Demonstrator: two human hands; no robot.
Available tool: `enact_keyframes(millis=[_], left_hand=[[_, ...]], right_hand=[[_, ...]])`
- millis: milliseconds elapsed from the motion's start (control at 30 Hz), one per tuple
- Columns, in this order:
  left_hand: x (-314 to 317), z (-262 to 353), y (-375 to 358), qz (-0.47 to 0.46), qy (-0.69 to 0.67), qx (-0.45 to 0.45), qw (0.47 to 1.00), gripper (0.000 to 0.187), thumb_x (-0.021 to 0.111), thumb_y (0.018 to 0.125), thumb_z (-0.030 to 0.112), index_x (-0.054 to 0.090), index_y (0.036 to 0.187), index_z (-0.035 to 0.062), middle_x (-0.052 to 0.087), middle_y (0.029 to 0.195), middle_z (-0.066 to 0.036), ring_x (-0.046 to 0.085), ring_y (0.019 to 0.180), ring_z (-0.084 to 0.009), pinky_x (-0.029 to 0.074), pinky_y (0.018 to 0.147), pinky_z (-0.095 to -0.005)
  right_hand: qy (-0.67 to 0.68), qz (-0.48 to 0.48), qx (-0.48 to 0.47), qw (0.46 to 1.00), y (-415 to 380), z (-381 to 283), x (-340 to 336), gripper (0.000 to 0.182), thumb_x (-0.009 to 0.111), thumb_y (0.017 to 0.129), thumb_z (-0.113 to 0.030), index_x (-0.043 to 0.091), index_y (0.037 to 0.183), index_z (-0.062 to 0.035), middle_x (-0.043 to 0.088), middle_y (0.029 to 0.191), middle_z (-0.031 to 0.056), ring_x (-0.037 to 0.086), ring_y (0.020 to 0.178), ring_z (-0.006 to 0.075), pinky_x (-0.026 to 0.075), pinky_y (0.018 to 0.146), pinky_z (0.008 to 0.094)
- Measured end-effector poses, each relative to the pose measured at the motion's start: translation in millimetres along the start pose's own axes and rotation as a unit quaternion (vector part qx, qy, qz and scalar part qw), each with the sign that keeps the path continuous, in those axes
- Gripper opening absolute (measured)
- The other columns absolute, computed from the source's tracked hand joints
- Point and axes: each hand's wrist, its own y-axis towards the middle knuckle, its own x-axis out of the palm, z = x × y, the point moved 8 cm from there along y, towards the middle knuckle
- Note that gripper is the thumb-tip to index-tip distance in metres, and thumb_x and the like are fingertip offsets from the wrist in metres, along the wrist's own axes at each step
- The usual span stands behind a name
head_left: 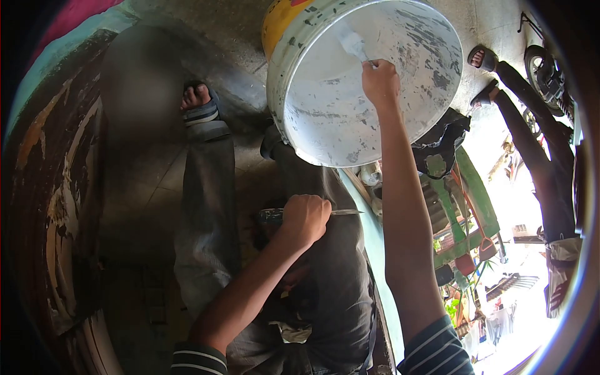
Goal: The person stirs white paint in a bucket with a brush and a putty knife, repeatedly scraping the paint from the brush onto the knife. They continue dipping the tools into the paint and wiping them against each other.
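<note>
My right hand (380, 82) is closed round the handle of a putty knife (354, 45), its blade coated in white, inside a large bucket (369, 131). White paste or paint smears the bucket's inner wall, and the bucket lies tipped with its mouth towards me. Over my thigh, my left hand (305, 219) grips a scraper (344, 212). Its dark, paint-specked handle (270, 216) sticks out on one side of the fist and a thin blade, seen edge-on, on the other. The left hand is apart from the bucket.
A sandalled foot (199, 100) rests on the concrete floor at upper left. Peeling, dark wood (59, 156) runs down the left side. To the right are a black bag (440, 140), a green frame (478, 200), another person's legs (531, 131) and a motorcycle (545, 78).
</note>
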Motion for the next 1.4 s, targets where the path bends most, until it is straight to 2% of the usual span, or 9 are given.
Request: enact_keyframes(millis=[100,667,767,833,900,1000,1067,1167,1400], left_hand=[[-3,0,-1,0.027,-0.034,0.015,0.999,0.003,0.061,0.066,0.004,0.064,0.066,0.0043,0.064,0.069,-0.015,0.065,0.067,-0.0292,0.051,0.061,-0.0381],[-2,2,-4,0.022,-0.01,0.009,1.0,0.001,0.064,0.067,0.007,0.065,0.067,0.0074,0.065,0.07,-0.011,0.066,0.069,-0.0253,0.052,0.063,-0.0352],[-5,0,-5,0.038,-0.034,0.014,0.999,0.002,0.062,0.066,0.005,0.063,0.064,0.0042,0.064,0.068,-0.014,0.065,0.066,-0.0293,0.051,0.062,-0.0378],[-4,-1,-4,0.039,-0.04,0.013,0.998,0.002,0.063,0.066,0.005,0.063,0.065,0.0043,0.064,0.068,-0.014,0.065,0.066,-0.0294,0.051,0.062,-0.0378],[-5,0,-5,0.044,-0.042,0.017,0.998,0.001,0.063,0.066,0.005,0.063,0.064,0.0044,0.064,0.069,-0.014,0.065,0.066,-0.0295,0.051,0.061,-0.0382],[-3,0,-5,0.059,-0.046,0.019,0.997,0.001,0.063,0.066,0.004,0.063,0.065,0.0044,0.064,0.069,-0.014,0.065,0.066,-0.0295,0.051,0.061,-0.0385],[-5,0,-6,0.061,-0.043,0.019,0.997,0.001,0.063,0.066,0.004,0.063,0.065,0.0046,0.064,0.069,-0.014,0.065,0.066,-0.0294,0.051,0.061,-0.0384],[-3,0,-5,0.063,-0.042,0.023,0.997,0.001,0.062,0.066,0.004,0.063,0.066,0.0049,0.064,0.069,-0.014,0.065,0.066,-0.0293,0.051,0.061,-0.0382],[0,1,-4,0.038,-0.039,0.014,0.998,0.001,0.063,0.066,0.004,0.064,0.066,0.0049,0.064,0.069,-0.013,0.065,0.067,-0.0289,0.051,0.062,-0.0379]], right_hand=[[0.004,-0.006,-0.015,1.0,-2,-12,12,0.031,0.051,0.084,-0.021,0.057,0.103,0.002,0.063,0.096,0.025,0.061,0.093,0.0391,0.047,0.083,0.0437],[-0.092,-0.066,-0.11,0.987,-6,-60,20,0.029,0.059,0.075,-0.018,0.056,0.096,0.0019,0.064,0.094,0.0241,0.062,0.093,0.038,0.05,0.083,0.0434],[-0.076,-0.055,-0.136,0.986,10,-62,17,0.026,0.062,0.075,-0.015,0.057,0.094,0.0007,0.065,0.088,0.0191,0.066,0.078,0.0292,0.053,0.068,0.0388],[0.213,-0.209,0.033,0.954,19,-39,24,0.025,0.064,0.075,-0.013,0.059,0.096,-0.0001,0.064,0.08,0.0129,0.06,0.061,0.0174,0.048,0.051,0.0302],[0.29,-0.21,0.042,0.933,13,-36,19,0.023,0.067,0.075,-0.011,0.06,0.095,-0.0017,0.061,0.074,0.0083,0.048,0.051,0.0092,0.037,0.041,0.0233],[0.281,-0.108,0.053,0.952,12,-27,11,0.022,0.062,0.078,-0.014,0.059,0.096,-0.001,0.064,0.08,0.013,0.06,0.063,0.0182,0.047,0.052,0.03],[-0.016,0.069,-0.107,0.992,16,-39,-6,0.024,0.055,0.08,-0.015,0.058,0.099,-0.0006,0.065,0.091,0.0184,0.064,0.084,0.0304,0.05,0.07,0.0399],[-0.088,0.031,-0.028,0.995,2,-32,-1,0.031,0.051,0.078,-0.016,0.057,0.104,0.0001,0.064,0.101,0.0221,0.058,0.103,0.0379,0.046,0.086,0.0458],[-0.082,-0.087,-0.031,0.992,-11,-49,33,0.032,0.056,0.075,-0.016,0.062,0.1,0.0025,0.064,0.102,0.0222,0.062,0.097,0.0341,0.049,0.084,0.0403]])
